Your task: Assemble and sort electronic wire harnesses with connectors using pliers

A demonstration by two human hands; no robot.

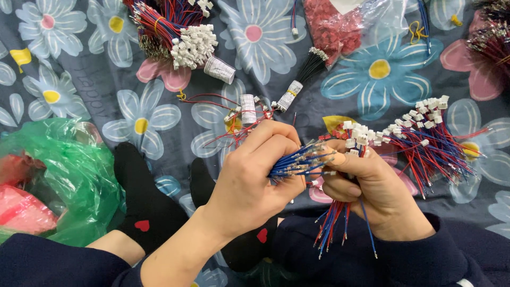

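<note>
Flowered cloth point(95, 79), wire bundles point(175, 32) (white connectors), green bag point(69, 175), red-parts bag point(340, 24)

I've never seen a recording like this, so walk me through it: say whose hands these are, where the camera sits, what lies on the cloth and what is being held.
There is one picture, from a camera worn on a person's head, looking down at their own bare hands and black socks. The left hand grips a bundle of blue wires. The right hand holds red and blue wires. On the flowered cloth lie more wire bundles with white connectors, a black wire bundle, a bag of red parts and a green plastic bag.
</note>
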